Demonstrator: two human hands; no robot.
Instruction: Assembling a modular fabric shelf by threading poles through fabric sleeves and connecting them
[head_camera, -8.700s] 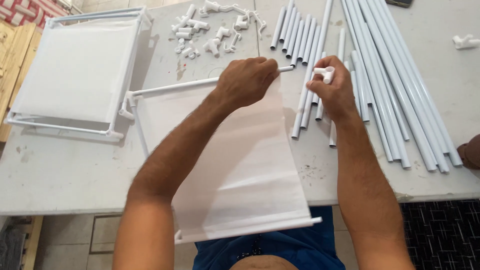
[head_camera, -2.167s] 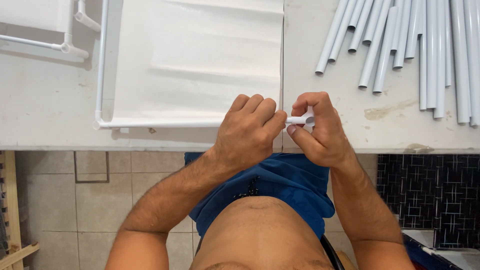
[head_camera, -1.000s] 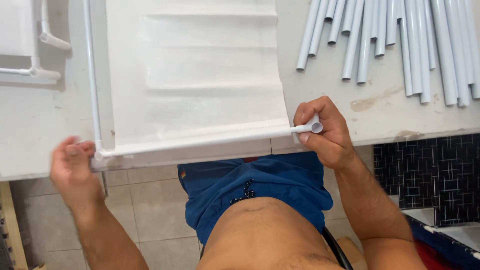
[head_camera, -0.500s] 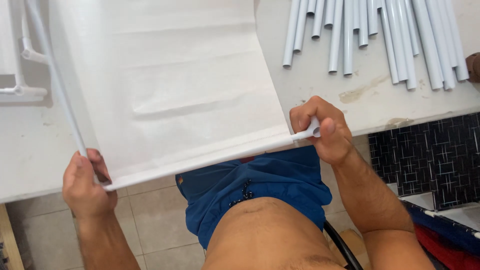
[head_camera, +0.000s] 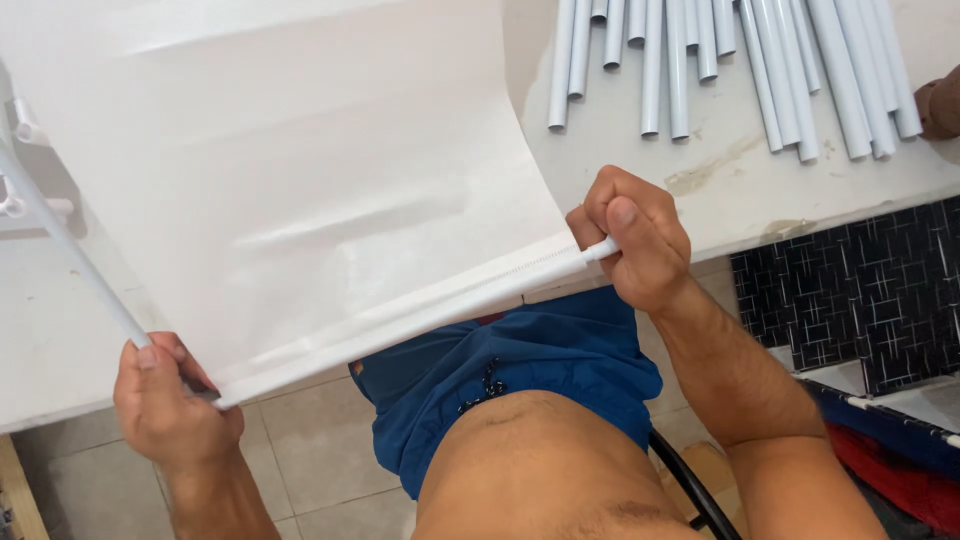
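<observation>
Gripping the near hem rod (head_camera: 400, 315) of a white fabric panel (head_camera: 280, 170) at both ends, we hold it lifted just past the front edge of the white table (head_camera: 740, 190). Our right hand (head_camera: 635, 240) has its fingers curled tight around the rod's right tip; our left hand (head_camera: 170, 405) pinches the left corner, where a side tube (head_camera: 70, 265) meets it. Loose grey-white tubes (head_camera: 720, 60) lie on the table, beyond the right hand.
</observation>
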